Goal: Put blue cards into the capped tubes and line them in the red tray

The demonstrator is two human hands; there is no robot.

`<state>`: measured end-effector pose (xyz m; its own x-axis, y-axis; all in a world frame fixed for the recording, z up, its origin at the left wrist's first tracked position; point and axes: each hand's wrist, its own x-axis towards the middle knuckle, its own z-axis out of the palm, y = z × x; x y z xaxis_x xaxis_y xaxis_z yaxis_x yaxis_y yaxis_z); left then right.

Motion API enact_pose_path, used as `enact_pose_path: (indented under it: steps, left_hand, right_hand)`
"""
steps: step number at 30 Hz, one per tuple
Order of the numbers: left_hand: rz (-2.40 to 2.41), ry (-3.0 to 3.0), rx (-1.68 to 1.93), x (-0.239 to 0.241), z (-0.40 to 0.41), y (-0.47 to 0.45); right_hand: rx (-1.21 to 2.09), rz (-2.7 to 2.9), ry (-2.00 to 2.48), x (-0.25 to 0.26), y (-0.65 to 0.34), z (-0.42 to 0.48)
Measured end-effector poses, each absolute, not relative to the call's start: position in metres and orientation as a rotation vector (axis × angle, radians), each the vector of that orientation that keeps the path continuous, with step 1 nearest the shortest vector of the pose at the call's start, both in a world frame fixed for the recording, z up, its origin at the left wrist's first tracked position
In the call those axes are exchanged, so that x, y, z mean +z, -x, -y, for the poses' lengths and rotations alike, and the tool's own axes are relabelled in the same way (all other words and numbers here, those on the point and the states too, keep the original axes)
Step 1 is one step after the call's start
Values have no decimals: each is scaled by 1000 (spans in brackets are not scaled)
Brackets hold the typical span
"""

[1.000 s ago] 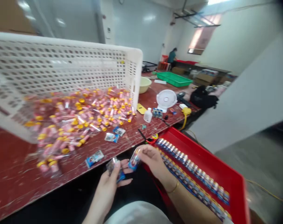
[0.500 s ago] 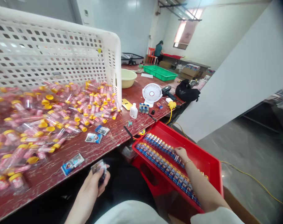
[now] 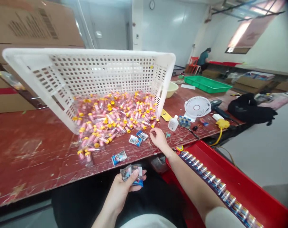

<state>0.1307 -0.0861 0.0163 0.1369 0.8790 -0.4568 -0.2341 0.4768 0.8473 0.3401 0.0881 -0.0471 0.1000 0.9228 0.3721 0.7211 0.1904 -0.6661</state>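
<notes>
My left hand (image 3: 125, 186) is closed on a small stack of clear packets with blue printed cards (image 3: 132, 173), held over my lap below the table edge. My right hand (image 3: 159, 139) reaches over the red table (image 3: 27, 152), fingers loosely curled and holding nothing, just right of two card packets (image 3: 138, 138). Another card packet (image 3: 119, 157) lies nearer the edge. A tipped white perforated basket (image 3: 94, 71) spills many pink tubes with yellow caps (image 3: 113, 118) onto the table.
A red tray (image 3: 241, 186) with a row of filled packets (image 3: 212, 183) sits at my right. On the table stand a white fan (image 3: 197, 107), small bottle (image 3: 173, 123), cream bowl (image 3: 171, 88), green tray (image 3: 204, 84), black bag (image 3: 250, 107). Another person (image 3: 203, 58) works far back.
My right hand left the red tray and reached up to the table beside the loose card packets. The view swung left and up. My left hand kept its packets.
</notes>
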Motion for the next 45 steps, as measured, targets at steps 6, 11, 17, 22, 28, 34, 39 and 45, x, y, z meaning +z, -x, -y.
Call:
enact_pose_path:
  steps: [6, 11, 17, 22, 28, 34, 39, 45]
  left_hand:
    - [-1199, -673, 996, 17, 89, -115]
    - [-1201, -662, 1126, 16, 84, -110]
    - [-1182, -667, 1209, 11, 83, -115]
    - [-1218, -725, 1251, 13, 87, -121]
    - [-1128, -774, 1190, 23, 95, -124]
    - [-940, -570, 1046, 26, 95, -129]
    - [-888, -442, 1058, 30, 91, -137]
    - [-888, -519, 1027, 33, 97, -137]
  right_hand:
    - [322, 1424, 1852, -33, -322, -159]
    - [360, 1441, 1740, -18, -334, -121]
    - [869, 1540, 988, 29, -320, -7]
    - [912, 1730, 905, 68, -306, 37]
    - [1353, 1585, 833, 58, -294, 27]
    - [1318, 1639, 841, 30, -286, 41]
    - [1159, 1740, 926, 18, -276, 74]
    - [1092, 1643, 1008, 2, -272, 79]
